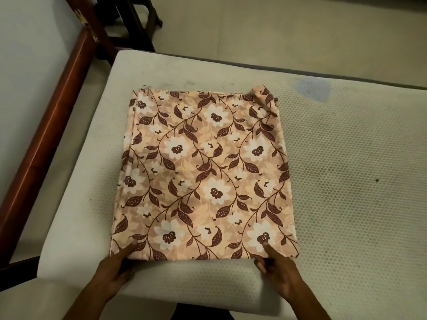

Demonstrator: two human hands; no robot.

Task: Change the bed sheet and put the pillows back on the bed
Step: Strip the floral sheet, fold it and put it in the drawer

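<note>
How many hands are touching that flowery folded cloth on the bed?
2. The left hand pinches the folded sheet at its near left corner. The right hand pinches its near edge toward the right. The sheet lies on the bare mattress.

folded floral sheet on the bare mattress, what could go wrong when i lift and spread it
The left hand and right hand pinch only the near edge of the folded peach floral fabric sheet, so its layers may spill unevenly. Its far right corner is rumpled and could tangle. It lies near a corner of the white honeycomb-textured mattress, so loose cloth may drop over the side.
</note>
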